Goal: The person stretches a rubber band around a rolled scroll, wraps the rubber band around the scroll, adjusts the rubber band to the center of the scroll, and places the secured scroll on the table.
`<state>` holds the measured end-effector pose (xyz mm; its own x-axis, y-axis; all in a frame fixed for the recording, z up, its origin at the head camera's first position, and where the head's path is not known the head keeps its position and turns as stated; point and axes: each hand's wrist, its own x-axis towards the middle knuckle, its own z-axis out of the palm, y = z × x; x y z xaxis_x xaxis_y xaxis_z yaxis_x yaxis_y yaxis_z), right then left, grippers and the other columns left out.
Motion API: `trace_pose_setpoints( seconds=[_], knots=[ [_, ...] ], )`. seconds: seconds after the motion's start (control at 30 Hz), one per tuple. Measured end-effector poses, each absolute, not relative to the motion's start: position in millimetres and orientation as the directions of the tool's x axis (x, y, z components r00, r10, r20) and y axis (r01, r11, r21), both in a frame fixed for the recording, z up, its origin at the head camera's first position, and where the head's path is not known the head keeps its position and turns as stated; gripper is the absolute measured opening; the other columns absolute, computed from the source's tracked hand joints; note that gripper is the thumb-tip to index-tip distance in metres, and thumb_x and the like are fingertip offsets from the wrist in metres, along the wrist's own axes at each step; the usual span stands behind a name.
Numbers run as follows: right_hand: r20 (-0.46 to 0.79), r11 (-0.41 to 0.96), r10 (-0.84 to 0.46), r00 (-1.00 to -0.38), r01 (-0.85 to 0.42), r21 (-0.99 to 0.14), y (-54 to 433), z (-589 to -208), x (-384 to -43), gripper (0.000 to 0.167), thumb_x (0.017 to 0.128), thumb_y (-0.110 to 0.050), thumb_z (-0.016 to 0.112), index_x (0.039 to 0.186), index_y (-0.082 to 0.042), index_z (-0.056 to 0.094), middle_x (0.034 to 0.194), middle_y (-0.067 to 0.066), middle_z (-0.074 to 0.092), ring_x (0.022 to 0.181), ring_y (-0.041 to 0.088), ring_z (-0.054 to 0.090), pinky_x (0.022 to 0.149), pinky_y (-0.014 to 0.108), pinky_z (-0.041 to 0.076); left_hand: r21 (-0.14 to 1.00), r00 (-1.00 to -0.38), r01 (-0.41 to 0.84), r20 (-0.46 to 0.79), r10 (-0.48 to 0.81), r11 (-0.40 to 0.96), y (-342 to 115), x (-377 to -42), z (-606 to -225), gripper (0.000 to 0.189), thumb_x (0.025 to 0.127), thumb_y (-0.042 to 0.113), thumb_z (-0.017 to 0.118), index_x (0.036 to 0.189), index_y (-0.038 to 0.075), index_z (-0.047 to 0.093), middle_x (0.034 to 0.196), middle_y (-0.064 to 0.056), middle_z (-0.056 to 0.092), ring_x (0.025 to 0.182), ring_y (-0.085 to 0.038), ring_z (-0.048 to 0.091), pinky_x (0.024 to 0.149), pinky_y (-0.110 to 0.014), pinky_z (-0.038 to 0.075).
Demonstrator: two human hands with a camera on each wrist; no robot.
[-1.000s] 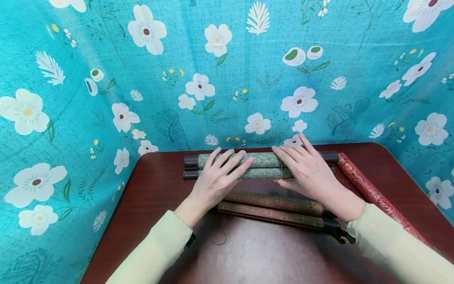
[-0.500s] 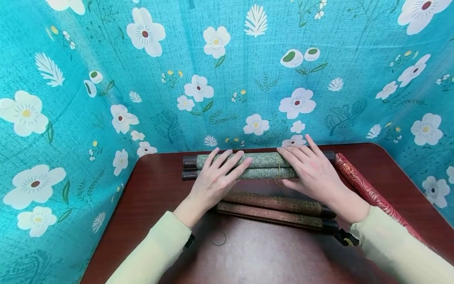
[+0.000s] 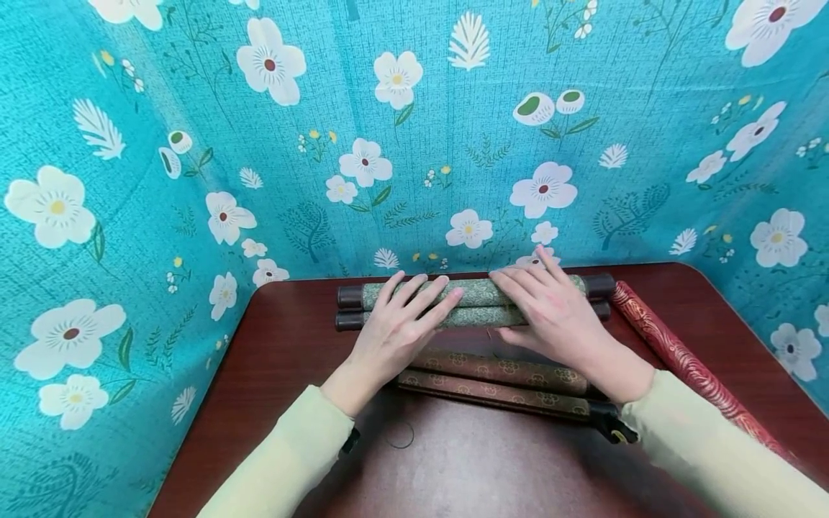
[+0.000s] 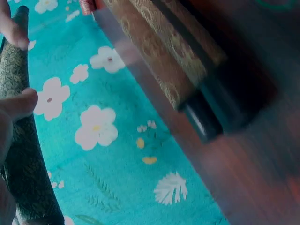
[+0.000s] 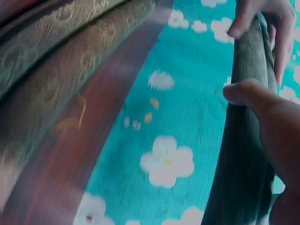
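A green patterned scroll, wound into two parallel rolls with dark end knobs, lies across the back of the table in the head view. My left hand grips its left part, fingers laid over both rolls. Toward the other end, my right hand holds the scroll, its thumb pressed on the near side in the right wrist view. Between my forearms, nearer to me, rests a brown scroll with a gold flower pattern, also in two rolls. Part of the green scroll's right side is hidden under my right hand.
A red patterned roll slants along the table's right side. On the dark red table, a thin dark loop of cord lies in front of the brown scroll. Blue-green floral cloth hangs behind and at both sides.
My right hand shifted a little right along the green scroll, then back left, covering a thread that showed half a second ago. My left hand stays in place on the scroll.
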<state>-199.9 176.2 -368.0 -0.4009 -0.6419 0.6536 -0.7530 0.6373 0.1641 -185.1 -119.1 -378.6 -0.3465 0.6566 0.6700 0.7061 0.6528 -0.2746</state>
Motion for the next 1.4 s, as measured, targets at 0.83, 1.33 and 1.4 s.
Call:
trace_pose_setpoints(
  seconds=[0.83, 1.33, 1.4],
  knots=[
    [0.613, 0.67, -0.641, -0.463, -0.726, 0.153, 185, -368, -200, 0.095, 0.062, -0.038, 0.102, 0.139, 0.004, 0.064, 0.125, 0.023, 0.07, 0.122, 0.043, 0.062, 0.129, 0.062, 0.023, -0.271, -0.357, 0.703, 0.664, 0.657, 0.657, -120, -182, -378, 0.076, 0.082, 0.025, 0.096, 0.15, 0.019, 0.063, 0.146, -0.007, 0.065, 0.132, -0.031, 0.062, 0.117, -0.057, 0.045],
    [0.63, 0.628, -0.667, -0.399, -0.756, 0.186, 172, -366, -204, 0.095, 0.06, -0.037, 0.103, 0.135, 0.005, 0.065, 0.122, 0.02, 0.071, 0.116, 0.041, 0.065, 0.127, 0.062, 0.028, -0.263, -0.368, 0.699, 0.666, 0.65, 0.665, -119, -183, -379, 0.078, 0.079, 0.025, 0.098, 0.149, 0.019, 0.063, 0.147, -0.007, 0.065, 0.132, -0.032, 0.062, 0.117, -0.058, 0.045],
    [0.628, 0.625, -0.673, -0.391, -0.755, 0.199, 169, -365, -204, 0.095, 0.059, -0.039, 0.104, 0.135, 0.005, 0.066, 0.121, 0.02, 0.072, 0.115, 0.04, 0.065, 0.126, 0.062, 0.029, -0.269, -0.367, 0.7, 0.659, 0.656, 0.662, -118, -183, -379, 0.078, 0.081, 0.025, 0.097, 0.15, 0.019, 0.063, 0.147, -0.007, 0.065, 0.133, -0.032, 0.061, 0.118, -0.057, 0.044]
  ],
)
